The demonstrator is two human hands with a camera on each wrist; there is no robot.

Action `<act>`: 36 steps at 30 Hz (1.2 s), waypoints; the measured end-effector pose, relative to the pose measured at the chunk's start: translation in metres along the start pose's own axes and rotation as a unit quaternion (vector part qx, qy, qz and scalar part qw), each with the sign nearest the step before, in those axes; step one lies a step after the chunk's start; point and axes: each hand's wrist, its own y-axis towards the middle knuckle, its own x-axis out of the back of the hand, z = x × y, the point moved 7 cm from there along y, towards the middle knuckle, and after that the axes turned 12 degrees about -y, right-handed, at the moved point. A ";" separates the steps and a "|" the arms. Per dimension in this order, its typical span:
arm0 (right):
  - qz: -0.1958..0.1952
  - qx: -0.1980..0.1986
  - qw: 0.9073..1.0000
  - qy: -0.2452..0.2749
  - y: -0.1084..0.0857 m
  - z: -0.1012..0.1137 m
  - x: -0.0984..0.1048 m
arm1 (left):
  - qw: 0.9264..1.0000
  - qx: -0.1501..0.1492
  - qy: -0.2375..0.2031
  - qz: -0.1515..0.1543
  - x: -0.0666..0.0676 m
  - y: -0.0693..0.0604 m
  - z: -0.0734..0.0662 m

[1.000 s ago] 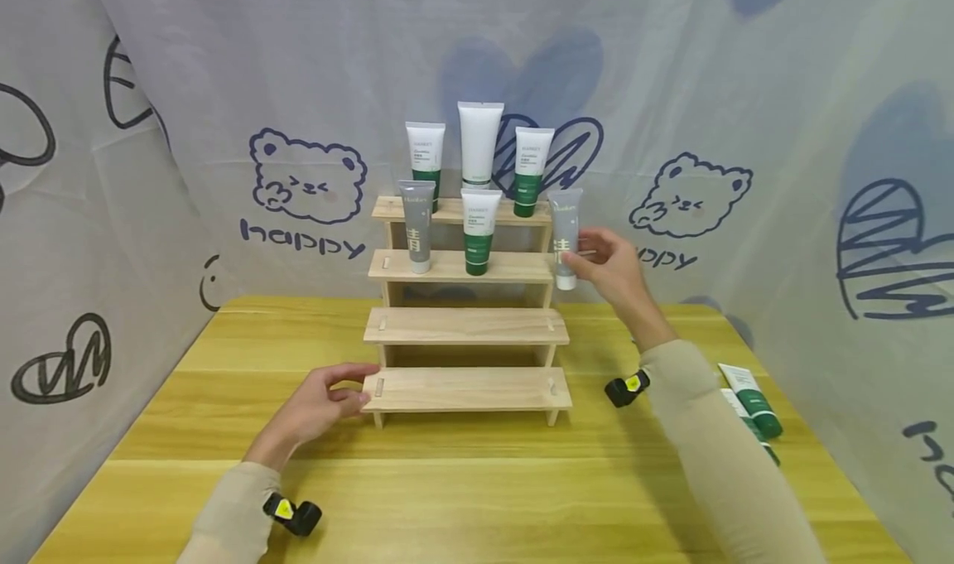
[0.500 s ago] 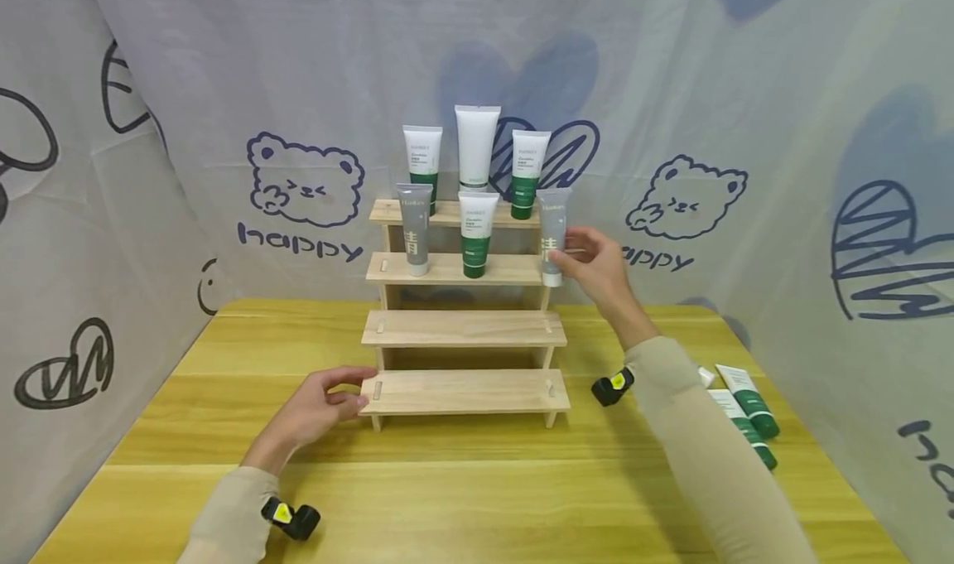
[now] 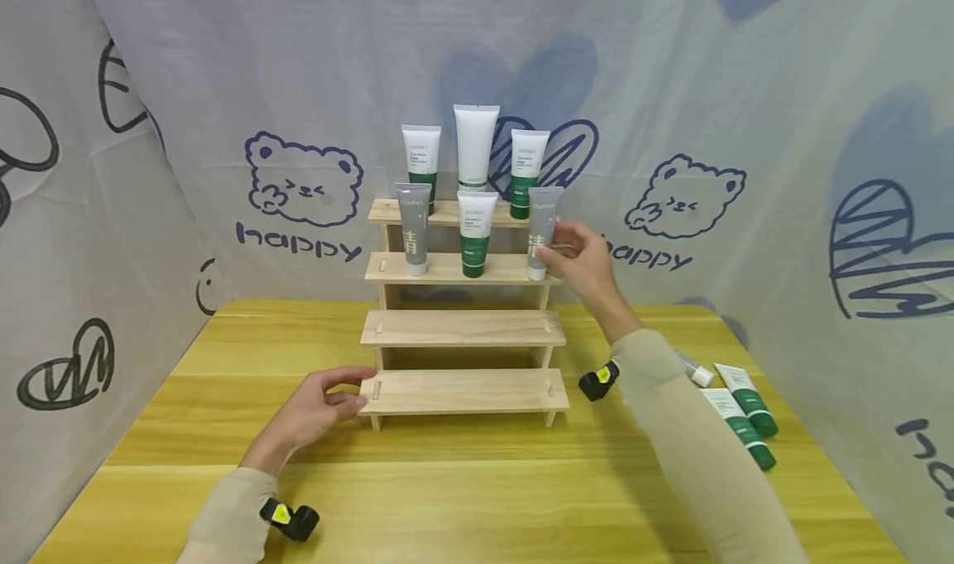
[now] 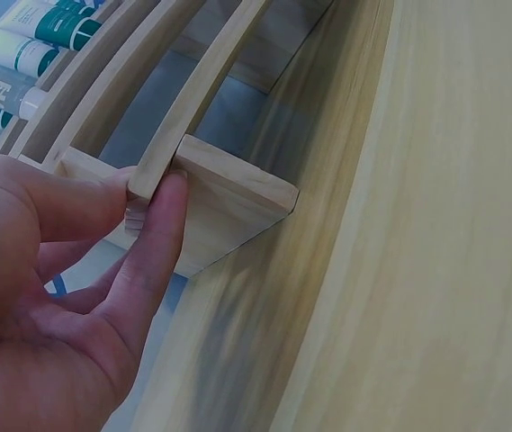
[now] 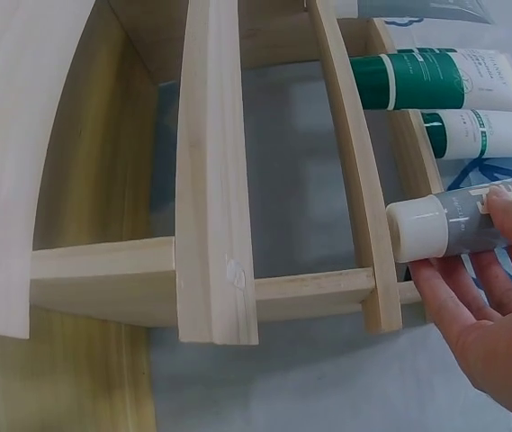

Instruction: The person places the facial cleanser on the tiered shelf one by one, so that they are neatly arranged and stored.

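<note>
A pale wooden four-step display rack (image 3: 465, 326) stands on the table. My left hand (image 3: 316, 407) pinches the left end of its lowest board (image 4: 203, 90) between thumb and fingers. My right hand (image 3: 585, 266) holds a grey squeeze tube (image 3: 542, 220) with a white cap, upright and cap down, at the right end of the second step from the top. In the right wrist view that cap (image 5: 417, 229) is at the step's board. A white-and-green tube (image 3: 475, 234) and another grey tube (image 3: 414, 231) stand on the same step.
Two white-and-green tubes (image 3: 422, 154) (image 3: 527, 162) flank a larger white tube (image 3: 474, 146) on the top step. More tubes (image 3: 748, 400) lie on the yellow wood-grain table (image 3: 477, 498) at the right. A printed cloth (image 3: 313, 67) hangs behind.
My right hand has moved left with the grey tube, from beside the rack's right edge to over the second step from the top. The left hand stays at the lowest board.
</note>
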 end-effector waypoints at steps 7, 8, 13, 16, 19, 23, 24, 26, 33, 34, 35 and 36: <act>-0.003 -0.010 1.000 0.004 0.004 0.001 -0.007 | 1.000 0.000 -0.001 0.001 0.000 -0.001 -0.001; -0.003 -0.011 1.000 0.005 0.005 0.001 -0.008 | 1.000 0.000 -0.001 0.001 0.000 -0.001 -0.001; 0.001 -0.009 1.000 0.018 0.006 0.003 -0.013 | 1.000 0.000 0.001 0.003 0.000 -0.001 -0.001; 0.001 -0.003 1.000 0.028 0.008 0.005 -0.017 | 1.000 -0.002 0.001 0.003 0.000 -0.001 -0.001; -0.002 0.002 1.000 0.027 0.009 0.006 -0.019 | 1.000 -0.005 0.002 0.005 0.000 -0.001 -0.001; -0.003 0.003 1.000 0.028 0.009 0.007 -0.020 | 1.000 -0.004 0.003 0.003 -0.001 -0.001 -0.001; -0.003 0.003 1.000 0.030 0.009 0.007 -0.020 | 1.000 -0.003 0.004 0.002 -0.001 -0.001 -0.001; -0.002 0.003 0.999 0.034 0.009 0.007 -0.021 | 1.000 -0.004 0.008 0.001 -0.002 -0.001 -0.001; -0.004 0.017 1.000 0.012 0.007 0.007 -0.021 | 1.000 -0.008 0.007 0.001 -0.002 -0.001 0.000; -0.005 0.020 1.000 0.008 0.007 0.007 -0.021 | 1.000 -0.008 0.006 -0.001 -0.002 -0.001 0.000; -0.006 0.022 1.000 0.005 0.007 0.007 -0.021 | 1.000 -0.011 0.005 0.002 -0.003 -0.001 -0.001; -0.007 0.023 1.000 0.004 0.006 0.007 -0.021 | 1.000 -0.011 0.003 0.000 -0.003 -0.001 -0.001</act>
